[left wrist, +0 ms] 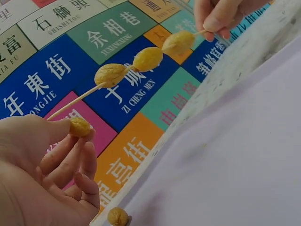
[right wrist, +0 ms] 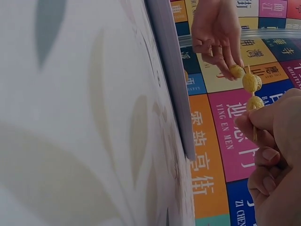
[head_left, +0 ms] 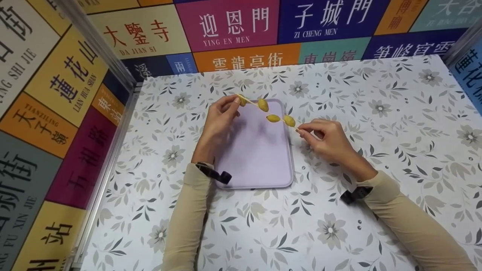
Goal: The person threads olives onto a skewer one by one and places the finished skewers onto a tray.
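A thin wooden skewer (left wrist: 77, 100) carries three yellow, wrinkled, olive-shaped fruits (left wrist: 147, 59) above the lilac tray (head_left: 260, 165). My right hand (head_left: 327, 139) pinches the skewer's near right end between thumb and fingers. At the other side, my left hand (head_left: 222, 118) pinches a separate yellow fruit (left wrist: 80, 126) between thumb and fingertips, close to the bare end of the skewer. In the left wrist view that bare end passes behind the left thumb. One more round fruit (left wrist: 117, 216) lies at the tray's far side, hidden behind the left hand in the head view.
The tray lies on a table covered with a white floral cloth (head_left: 331, 229). Coloured panels with printed characters (head_left: 229, 22) stand along the back and the left side (head_left: 67, 82). Each wrist wears a dark strap with a small camera (head_left: 225, 177).
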The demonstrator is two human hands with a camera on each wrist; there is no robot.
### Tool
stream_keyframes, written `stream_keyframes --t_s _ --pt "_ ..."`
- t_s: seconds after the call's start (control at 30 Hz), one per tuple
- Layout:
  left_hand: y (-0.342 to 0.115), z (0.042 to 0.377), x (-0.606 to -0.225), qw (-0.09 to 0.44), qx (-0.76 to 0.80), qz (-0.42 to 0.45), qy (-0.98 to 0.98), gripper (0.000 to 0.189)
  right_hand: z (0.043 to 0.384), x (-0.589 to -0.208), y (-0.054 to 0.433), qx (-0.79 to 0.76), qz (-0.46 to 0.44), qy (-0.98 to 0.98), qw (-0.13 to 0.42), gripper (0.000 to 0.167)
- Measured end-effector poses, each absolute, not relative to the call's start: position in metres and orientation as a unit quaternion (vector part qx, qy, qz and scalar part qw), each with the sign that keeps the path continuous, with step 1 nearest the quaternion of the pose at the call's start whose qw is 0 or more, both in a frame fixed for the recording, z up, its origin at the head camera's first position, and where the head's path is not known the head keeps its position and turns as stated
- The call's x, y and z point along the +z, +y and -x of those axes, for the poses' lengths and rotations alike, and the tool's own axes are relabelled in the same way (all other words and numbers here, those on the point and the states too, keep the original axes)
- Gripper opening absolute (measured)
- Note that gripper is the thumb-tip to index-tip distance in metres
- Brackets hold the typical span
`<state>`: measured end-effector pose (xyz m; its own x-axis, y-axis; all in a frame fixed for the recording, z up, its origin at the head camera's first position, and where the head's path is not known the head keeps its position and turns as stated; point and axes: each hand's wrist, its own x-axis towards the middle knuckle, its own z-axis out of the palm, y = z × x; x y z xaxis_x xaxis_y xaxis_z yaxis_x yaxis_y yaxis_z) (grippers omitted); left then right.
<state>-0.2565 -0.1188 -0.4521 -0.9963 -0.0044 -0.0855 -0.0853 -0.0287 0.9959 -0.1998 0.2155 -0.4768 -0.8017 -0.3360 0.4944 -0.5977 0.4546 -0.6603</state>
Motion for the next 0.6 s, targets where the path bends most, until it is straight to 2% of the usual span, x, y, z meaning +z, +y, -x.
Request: stream_keyframes --t_s 0.37,0.6 --pt "-0.13 0.253 -0.453 0.033 0.774 0.121 0.621 0.031 0.2 -0.477 0.215 0.44 -0.288 -0.84 0.131 0.01" --pt "-0.136 0.255 -0.448 0.029 0.766 0.143 0.626 0.03 0.201 -0.478 0.215 0.436 -0.291 -0.842 0.128 0.01"
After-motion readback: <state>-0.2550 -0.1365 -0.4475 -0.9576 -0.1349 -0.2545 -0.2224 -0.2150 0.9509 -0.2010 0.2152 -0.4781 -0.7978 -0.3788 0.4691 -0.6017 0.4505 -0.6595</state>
